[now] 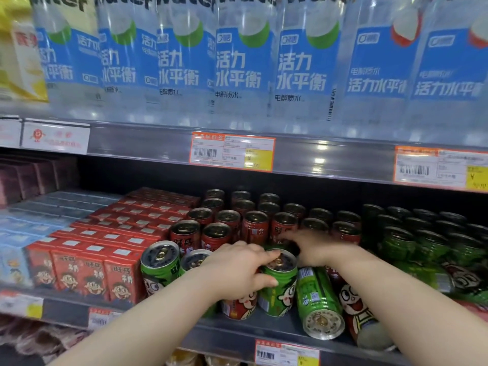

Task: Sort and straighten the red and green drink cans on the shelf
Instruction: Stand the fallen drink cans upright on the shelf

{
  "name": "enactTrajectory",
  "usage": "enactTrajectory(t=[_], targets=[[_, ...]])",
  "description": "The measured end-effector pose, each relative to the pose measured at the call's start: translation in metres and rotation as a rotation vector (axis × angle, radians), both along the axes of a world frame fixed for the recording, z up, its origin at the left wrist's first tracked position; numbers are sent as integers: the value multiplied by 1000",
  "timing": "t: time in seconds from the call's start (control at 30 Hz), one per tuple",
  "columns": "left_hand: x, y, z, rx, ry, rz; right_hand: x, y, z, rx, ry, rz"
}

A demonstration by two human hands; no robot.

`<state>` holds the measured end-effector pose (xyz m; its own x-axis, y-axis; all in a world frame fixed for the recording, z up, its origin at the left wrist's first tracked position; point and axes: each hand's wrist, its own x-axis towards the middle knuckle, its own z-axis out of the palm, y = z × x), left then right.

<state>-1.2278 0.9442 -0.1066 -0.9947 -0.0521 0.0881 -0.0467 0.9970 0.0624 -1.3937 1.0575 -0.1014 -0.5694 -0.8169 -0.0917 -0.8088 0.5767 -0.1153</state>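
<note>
I am gripping an upright green metal drink can (pixel 280 283) at the shelf's (pixel 264 330) near edge with my left hand (pixel 237 269), my blurred right hand's (pixel 309 249) grasp unclear, while toppled cans (pixel 319 299) rightward are awaiting straightening.

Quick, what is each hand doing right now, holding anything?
Left hand: grips the top of an upright green can.
Right hand: reaches among the red cans; too blurred to tell whether it holds anything.

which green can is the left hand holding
The upright green can directly left of the toppled green can; the left hand grips its rim from above.
</note>
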Motion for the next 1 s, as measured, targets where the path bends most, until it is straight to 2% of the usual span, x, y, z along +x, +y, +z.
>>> enactTrajectory(t=[0.27,0.53,0.7,0.8,0.9,1.0], targets=[[2,1,2,72,5,18,-9,-10,2,96,-38,61],[3,0,1,134,35,39,-18,3,8,-108,-213,128],[4,1,1,116,28,37,-12,-9,11,-352,-190,128],[4,2,2,79,34,30,-2,-18,8,-399,-158,165],[4,2,1,42,43,17,5,-11,9,-405,-237,161],[5,1,0,25,55,13,4,13,14,-374,-120,100]])
